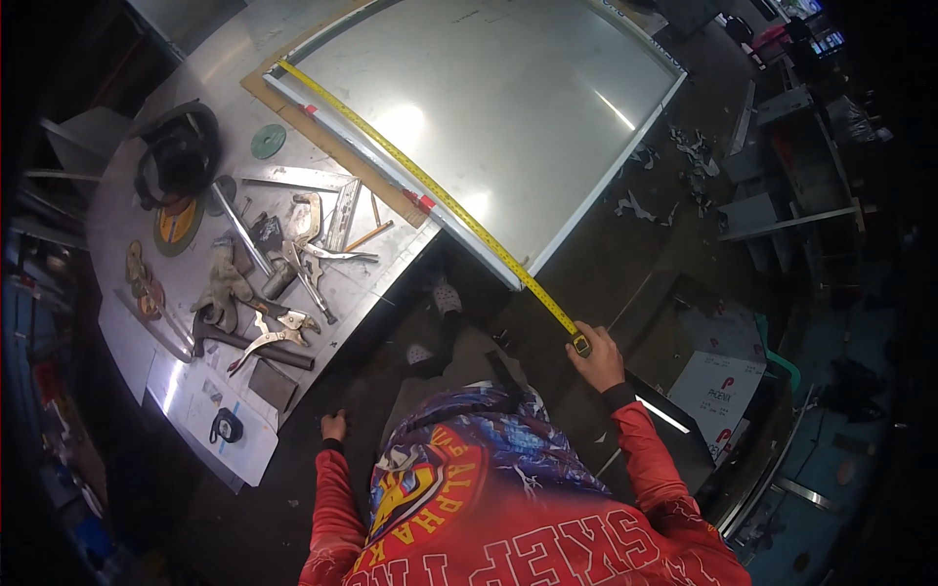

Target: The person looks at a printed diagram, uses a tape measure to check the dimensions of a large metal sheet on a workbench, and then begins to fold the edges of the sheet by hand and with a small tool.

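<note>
Right hand (600, 363) has its fingers closed around the tape (582, 344), just off the panel's (518, 107) near corner, blade (430, 184) running up the panel's left edge. Left hand (334, 427) hangs past the bench's (122, 220) near edge; can't tell if those fingers are pressed together.

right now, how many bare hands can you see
2: the right hand holds the yellow tape measure past the metal panel; the left hand hangs beside the table. I see no others, though dark picture edges could hide some.
</note>
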A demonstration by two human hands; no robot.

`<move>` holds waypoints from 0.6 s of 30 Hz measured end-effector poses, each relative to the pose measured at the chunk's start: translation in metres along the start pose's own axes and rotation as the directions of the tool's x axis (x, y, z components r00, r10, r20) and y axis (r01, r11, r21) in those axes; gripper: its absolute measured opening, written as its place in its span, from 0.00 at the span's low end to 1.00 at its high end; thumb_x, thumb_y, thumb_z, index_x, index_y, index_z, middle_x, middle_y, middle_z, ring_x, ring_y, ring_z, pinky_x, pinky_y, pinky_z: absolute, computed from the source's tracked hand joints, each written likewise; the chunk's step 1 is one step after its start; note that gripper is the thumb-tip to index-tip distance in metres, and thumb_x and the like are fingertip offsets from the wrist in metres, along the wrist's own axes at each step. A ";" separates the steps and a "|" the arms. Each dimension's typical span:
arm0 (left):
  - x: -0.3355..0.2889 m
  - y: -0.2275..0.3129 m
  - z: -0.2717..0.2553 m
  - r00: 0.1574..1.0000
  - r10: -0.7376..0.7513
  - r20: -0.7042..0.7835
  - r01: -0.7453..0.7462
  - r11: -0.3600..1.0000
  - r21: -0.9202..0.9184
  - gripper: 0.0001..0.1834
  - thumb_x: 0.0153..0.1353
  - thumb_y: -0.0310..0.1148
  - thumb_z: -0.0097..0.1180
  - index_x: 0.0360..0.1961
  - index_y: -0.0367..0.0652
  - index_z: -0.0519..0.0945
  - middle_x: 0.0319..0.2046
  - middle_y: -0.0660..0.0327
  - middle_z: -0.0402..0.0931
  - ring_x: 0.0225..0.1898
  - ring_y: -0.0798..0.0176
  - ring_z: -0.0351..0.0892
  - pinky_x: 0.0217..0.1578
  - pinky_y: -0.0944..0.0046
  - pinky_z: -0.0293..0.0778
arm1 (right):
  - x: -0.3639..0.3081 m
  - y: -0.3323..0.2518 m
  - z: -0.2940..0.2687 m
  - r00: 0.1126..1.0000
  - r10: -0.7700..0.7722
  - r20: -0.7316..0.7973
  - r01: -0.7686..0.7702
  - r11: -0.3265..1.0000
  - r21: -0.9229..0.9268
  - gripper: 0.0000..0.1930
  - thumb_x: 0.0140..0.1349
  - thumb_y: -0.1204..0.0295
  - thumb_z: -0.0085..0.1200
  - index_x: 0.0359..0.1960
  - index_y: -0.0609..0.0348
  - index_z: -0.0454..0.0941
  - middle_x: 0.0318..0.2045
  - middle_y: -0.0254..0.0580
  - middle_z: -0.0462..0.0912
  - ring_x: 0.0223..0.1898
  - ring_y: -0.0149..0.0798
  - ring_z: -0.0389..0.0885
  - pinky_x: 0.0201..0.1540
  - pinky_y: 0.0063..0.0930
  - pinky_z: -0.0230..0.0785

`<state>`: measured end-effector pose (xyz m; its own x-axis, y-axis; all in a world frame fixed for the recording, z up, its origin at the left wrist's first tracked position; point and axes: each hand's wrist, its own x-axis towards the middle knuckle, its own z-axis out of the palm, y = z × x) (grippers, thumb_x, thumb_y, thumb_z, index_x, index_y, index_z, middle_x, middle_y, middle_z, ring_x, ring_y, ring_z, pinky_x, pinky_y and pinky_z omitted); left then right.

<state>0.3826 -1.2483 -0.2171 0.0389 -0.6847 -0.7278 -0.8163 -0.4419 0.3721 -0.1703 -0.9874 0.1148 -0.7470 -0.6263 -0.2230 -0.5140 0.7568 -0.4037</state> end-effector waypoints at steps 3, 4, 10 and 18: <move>-0.024 0.042 0.006 0.997 -0.010 0.074 0.015 0.998 -0.062 0.27 0.55 0.44 0.59 0.37 0.22 0.79 0.35 0.36 0.79 0.40 0.44 0.81 0.41 0.54 0.74 | -0.001 -0.002 0.001 1.000 0.018 -0.017 -0.018 1.000 -0.019 0.22 0.53 0.63 0.61 0.52 0.47 0.75 0.39 0.45 0.77 0.39 0.51 0.80 0.41 0.42 0.75; -0.034 0.051 0.007 0.992 -0.013 0.123 0.025 0.995 -0.095 0.27 0.56 0.44 0.59 0.37 0.22 0.79 0.34 0.38 0.79 0.37 0.47 0.82 0.38 0.55 0.75 | -0.001 -0.004 0.001 1.000 0.022 -0.013 -0.022 0.999 -0.030 0.22 0.53 0.63 0.61 0.52 0.46 0.74 0.39 0.45 0.77 0.39 0.51 0.80 0.41 0.42 0.75; -0.078 0.060 0.008 0.983 -0.056 0.173 0.100 0.962 -0.256 0.25 0.58 0.43 0.58 0.42 0.25 0.78 0.37 0.41 0.79 0.36 0.50 0.82 0.38 0.57 0.76 | 0.004 -0.018 0.002 0.998 -0.055 -0.024 0.053 0.996 -0.076 0.24 0.54 0.61 0.62 0.53 0.48 0.72 0.39 0.46 0.76 0.40 0.52 0.80 0.39 0.42 0.74; -0.100 0.031 0.025 0.996 0.089 0.018 -0.088 0.992 -0.090 0.17 0.58 0.42 0.57 0.41 0.41 0.83 0.41 0.52 0.82 0.47 0.54 0.80 0.50 0.59 0.72 | -0.007 -0.008 0.001 0.998 -0.058 0.011 0.058 0.995 -0.083 0.26 0.52 0.62 0.64 0.53 0.51 0.70 0.41 0.49 0.74 0.41 0.56 0.78 0.40 0.46 0.73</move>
<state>0.3387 -1.1787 -0.1473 -0.0445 -0.7111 -0.7017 -0.7616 -0.4304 0.4845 -0.1606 -0.9886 0.1188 -0.7115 -0.6709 -0.2089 -0.5900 0.7319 -0.3410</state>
